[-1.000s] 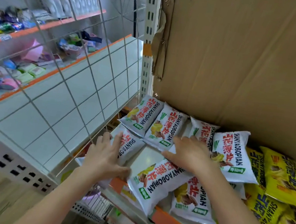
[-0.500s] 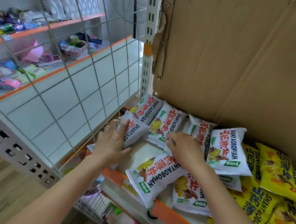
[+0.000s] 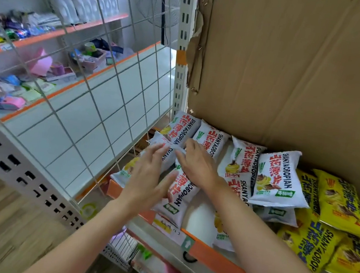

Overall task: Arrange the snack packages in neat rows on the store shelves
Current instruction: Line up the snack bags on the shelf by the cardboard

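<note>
Head view: white snack packages (image 3: 279, 178) printed "SHANYAOBOPIAN" in black beside red characters lie along the shelf (image 3: 215, 251) against a cardboard sheet (image 3: 300, 84). Left hand (image 3: 146, 178), fingers straight and spread, and right hand (image 3: 198, 163), fingers loosely bent, touch one package (image 3: 179, 195). Yellow packages (image 3: 342, 204) carry the same word.

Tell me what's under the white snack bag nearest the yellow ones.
The white snack bag lies on another white bag, of which only the lower edge shows. Anything beneath that one is covered.
</note>
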Demonstrator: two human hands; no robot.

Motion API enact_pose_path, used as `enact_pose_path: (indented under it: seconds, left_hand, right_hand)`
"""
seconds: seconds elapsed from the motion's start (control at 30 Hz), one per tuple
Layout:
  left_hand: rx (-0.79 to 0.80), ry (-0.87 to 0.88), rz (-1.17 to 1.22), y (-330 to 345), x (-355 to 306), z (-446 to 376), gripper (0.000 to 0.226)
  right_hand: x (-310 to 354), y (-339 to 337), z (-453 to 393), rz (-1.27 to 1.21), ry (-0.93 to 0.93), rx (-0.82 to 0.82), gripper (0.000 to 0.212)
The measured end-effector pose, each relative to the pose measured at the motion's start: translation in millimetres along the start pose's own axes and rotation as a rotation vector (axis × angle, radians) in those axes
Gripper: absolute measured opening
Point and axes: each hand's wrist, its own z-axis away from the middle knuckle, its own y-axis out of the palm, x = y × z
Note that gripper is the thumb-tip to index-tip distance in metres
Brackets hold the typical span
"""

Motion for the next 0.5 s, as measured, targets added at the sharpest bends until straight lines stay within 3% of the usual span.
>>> enact_pose_path:
  seconds: [0.13, 0.23, 0.37, 0.5]
  left_hand:
    - [0.195, 0.066, -0.301, 26.5, -10.8, 20.2, 0.084]
    - [0.257, 0.074, -0.474, 35.1, -2.1, 35.1, 0.083]
    - [0.242, 0.05, -0.51, 38.4, 2.1, 39.0, 0.08]
    - [0.251, 0.051, -0.456, 31.2, -7.0, 38.3, 0.085]
  right_hand:
    - [-5.6, 0.4, -8.9, -0.082, 0.018, 0.073, 0.029]
    - [-14.3, 0.0, -11.3, -0.088, 0.076, 0.072, 0.033]
    - [-16.0, 4.1, -16.2, 0.01, 0.149, -0.067, 0.048]
    - [-35.2, -19.8, -13.1, 0.094, 0.27, -0.063, 0.024]
